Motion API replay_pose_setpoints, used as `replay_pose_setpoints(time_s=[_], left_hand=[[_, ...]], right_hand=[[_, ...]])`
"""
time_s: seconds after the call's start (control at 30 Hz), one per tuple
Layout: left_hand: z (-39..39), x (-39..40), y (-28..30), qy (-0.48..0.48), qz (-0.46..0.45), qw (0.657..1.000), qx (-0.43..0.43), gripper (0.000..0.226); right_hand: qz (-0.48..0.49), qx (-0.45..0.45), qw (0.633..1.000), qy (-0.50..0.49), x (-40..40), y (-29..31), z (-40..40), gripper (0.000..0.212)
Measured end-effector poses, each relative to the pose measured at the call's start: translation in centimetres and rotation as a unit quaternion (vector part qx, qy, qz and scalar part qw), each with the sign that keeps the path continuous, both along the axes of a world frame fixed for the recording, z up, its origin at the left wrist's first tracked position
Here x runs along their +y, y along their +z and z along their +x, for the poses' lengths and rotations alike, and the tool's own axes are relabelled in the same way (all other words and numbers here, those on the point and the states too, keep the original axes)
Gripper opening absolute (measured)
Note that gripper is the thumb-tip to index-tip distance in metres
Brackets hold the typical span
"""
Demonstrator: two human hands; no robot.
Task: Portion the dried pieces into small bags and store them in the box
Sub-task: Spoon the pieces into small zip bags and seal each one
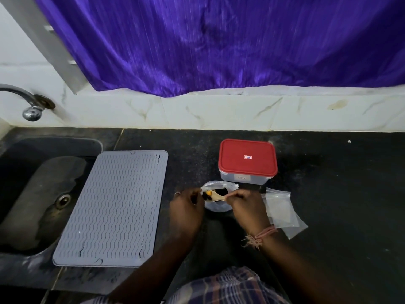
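Dried pieces (208, 193) sit on a wooden spoon (215, 197) over the bowl (215, 208); the right hand (245, 205) pinches its handle. The left hand (186, 207), just left of the bowl, pinches what looks like a bag's mouth; a slack mouth or tilted spoon could spill them. Spare bags (282, 212) lie right of the bowl; the lidded box (247, 163) sits behind.

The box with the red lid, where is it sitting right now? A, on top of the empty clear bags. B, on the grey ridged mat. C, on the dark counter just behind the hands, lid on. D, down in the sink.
C: the box stands on the dark counter beyond both hands, with its red lid on, apart from the grey mat, the sink and the clear bags.
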State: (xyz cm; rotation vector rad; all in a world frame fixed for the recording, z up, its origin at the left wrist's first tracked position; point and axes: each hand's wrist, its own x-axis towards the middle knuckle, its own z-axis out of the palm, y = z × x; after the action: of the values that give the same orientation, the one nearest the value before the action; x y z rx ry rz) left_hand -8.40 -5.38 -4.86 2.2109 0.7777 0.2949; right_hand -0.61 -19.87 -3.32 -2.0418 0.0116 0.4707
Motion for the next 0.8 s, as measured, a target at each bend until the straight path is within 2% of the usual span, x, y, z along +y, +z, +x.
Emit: replay_pose_setpoints(time_s=[0.1, 0.2, 0.27, 0.33, 0.4, 0.5, 0.6, 0.73, 0.8], left_hand=[[0.2, -0.7, 0.0, 0.006, -0.041, 0.999, -0.008, 0.016], [0.7, -0.9, -0.4, 0.035, -0.087, 0.995, -0.018, 0.016], [0.8, -1.1, -0.6, 0.038, -0.112, 0.993, -0.021, 0.014], [1.0, -1.4, -0.6, 0.043, -0.126, 0.991, -0.016, 0.011], [1.1, -1.4, -0.7, 0.061, -0.125, 0.990, -0.004, 0.012], [1.1, -0.9, -0.8, 0.095, -0.113, 0.989, 0.022, 0.012], [1.0, -0.1, -1.2, 0.103, -0.118, 0.987, 0.038, 0.013], [0.9, 0.8, -1.8, 0.117, -0.139, 0.982, 0.056, 0.013], [0.7, 1.2, -1.8, 0.127, -0.128, 0.982, 0.050, 0.013]], right_hand=[[-0.031, -0.052, 0.998, 0.011, 0.0, 0.2, -0.2, 0.015], [-0.112, -0.161, 0.975, 0.101, 0.3, 0.3, -1.0, 0.011], [-0.151, -0.234, 0.943, 0.181, 0.6, 0.0, -1.8, 0.010], [-0.207, -0.319, 0.889, 0.256, 0.8, -0.7, -2.2, 0.009], [-0.255, -0.393, 0.835, 0.290, 0.8, -1.7, -2.5, 0.022], [-0.250, -0.441, 0.809, 0.299, 0.4, -2.3, -2.6, 0.013], [-0.222, -0.430, 0.827, 0.285, -0.2, -1.9, -2.6, 0.021], [-0.084, -0.343, 0.919, 0.175, -1.0, -0.8, -1.5, 0.011], [-0.026, -0.305, 0.947, 0.100, -1.4, -1.1, -0.6, 0.011]])
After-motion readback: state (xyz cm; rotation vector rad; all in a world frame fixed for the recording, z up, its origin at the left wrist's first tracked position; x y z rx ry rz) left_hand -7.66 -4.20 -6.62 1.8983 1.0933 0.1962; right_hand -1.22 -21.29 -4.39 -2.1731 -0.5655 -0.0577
